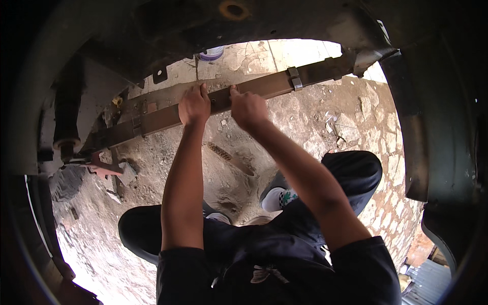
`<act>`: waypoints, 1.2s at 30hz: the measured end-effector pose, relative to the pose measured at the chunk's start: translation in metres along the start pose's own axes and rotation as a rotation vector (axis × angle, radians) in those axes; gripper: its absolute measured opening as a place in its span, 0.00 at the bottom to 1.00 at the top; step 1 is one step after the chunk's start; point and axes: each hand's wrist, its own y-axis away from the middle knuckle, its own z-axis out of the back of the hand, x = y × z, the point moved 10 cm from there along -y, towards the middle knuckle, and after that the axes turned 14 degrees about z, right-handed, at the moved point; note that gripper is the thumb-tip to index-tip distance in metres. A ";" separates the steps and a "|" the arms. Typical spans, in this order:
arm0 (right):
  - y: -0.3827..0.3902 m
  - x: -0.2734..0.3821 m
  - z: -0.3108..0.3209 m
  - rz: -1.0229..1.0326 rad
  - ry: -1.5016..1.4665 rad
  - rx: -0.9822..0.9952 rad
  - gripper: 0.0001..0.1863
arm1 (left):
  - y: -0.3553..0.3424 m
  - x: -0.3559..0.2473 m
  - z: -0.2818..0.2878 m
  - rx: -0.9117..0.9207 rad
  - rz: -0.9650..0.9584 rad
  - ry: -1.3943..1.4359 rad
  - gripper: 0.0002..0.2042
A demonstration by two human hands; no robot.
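A long brown leaf spring [274, 85] runs across in front of me, from low on the left to higher on the right, under a vehicle's dark body. My left hand [194, 105] is closed over it left of its middle. Just to the right, my right hand [250, 109] grips the same spring, fingers curled and one digit resting along its top. Between the hands, a small round spot [212, 101] shows on the spring. A metal clamp [294, 79] wraps it farther right. The undersides of both hands' grips are hidden.
Dark bodywork [284, 23] arches overhead. A shock absorber [67, 119] hangs at left, above a reddish metal piece [104, 166]. At right stands a dark panel [447, 127]. Below lie dirt, stones and a ridged strip [219, 151]. A white and purple container [211, 54] stands beyond the spring.
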 end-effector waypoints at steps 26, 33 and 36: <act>-0.003 -0.003 -0.006 -0.104 -0.114 0.095 0.23 | 0.002 -0.002 0.000 0.056 0.029 0.001 0.20; 0.018 -0.070 0.029 -0.017 0.344 -0.027 0.19 | -0.003 -0.002 0.001 0.056 0.014 0.006 0.20; 0.024 -0.092 0.062 -0.155 0.221 -0.032 0.17 | -0.001 0.002 0.003 0.027 0.006 0.000 0.20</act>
